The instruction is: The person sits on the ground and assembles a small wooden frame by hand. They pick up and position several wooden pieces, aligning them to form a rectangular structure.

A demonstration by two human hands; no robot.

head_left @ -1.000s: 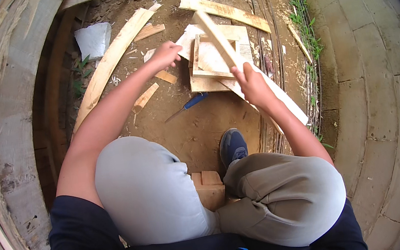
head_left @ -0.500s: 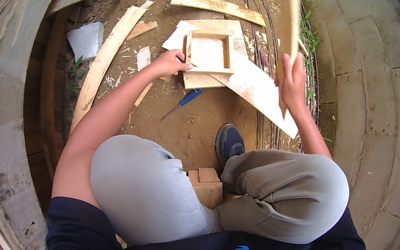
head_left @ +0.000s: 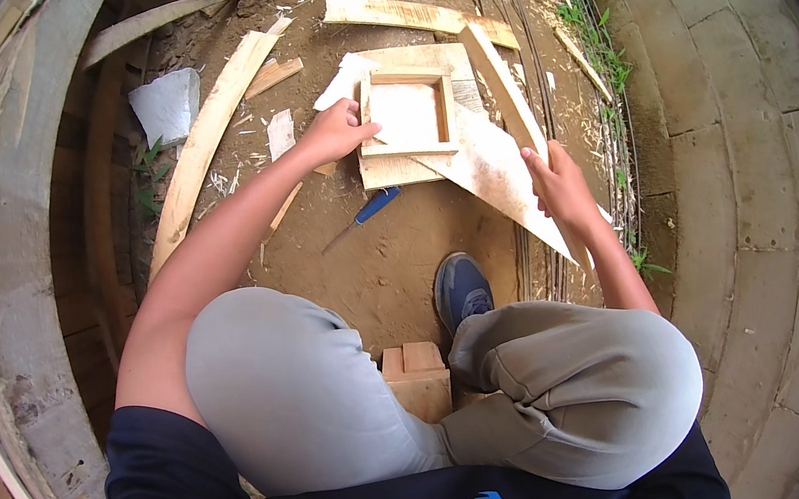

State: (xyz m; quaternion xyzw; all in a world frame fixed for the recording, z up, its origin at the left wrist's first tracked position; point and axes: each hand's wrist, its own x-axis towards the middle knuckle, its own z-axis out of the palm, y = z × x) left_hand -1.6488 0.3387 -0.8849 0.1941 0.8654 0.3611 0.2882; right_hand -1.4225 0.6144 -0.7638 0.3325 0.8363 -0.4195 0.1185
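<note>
My left hand [head_left: 341, 131] is closed on the near left corner of a small square wooden frame [head_left: 414, 148]. The frame lies on a wooden board [head_left: 399, 171], with pale sheet material under it. In my right hand [head_left: 565, 189], the fingers wrap round a long wooden strip [head_left: 505, 89]. That strip points away from me, its far end lying to the right of the frame and near another plank. Beneath it a thin pale triangular sheet [head_left: 495, 168] slants toward my right forearm, partly hidden by the hand.
A blue-handled tool [head_left: 376, 204] with a narrow shaft lies on the dirt nearer me. A long curved plank [head_left: 213, 138] runs along the left, beside a white block [head_left: 166, 107]. Another plank [head_left: 409, 16] lies beyond the frame. A block wall [head_left: 710, 158] rises at right.
The wooden strip in my right hand has swung down from a raised position to the left, beside the frame. My left hand keeps its hold on the frame.
</note>
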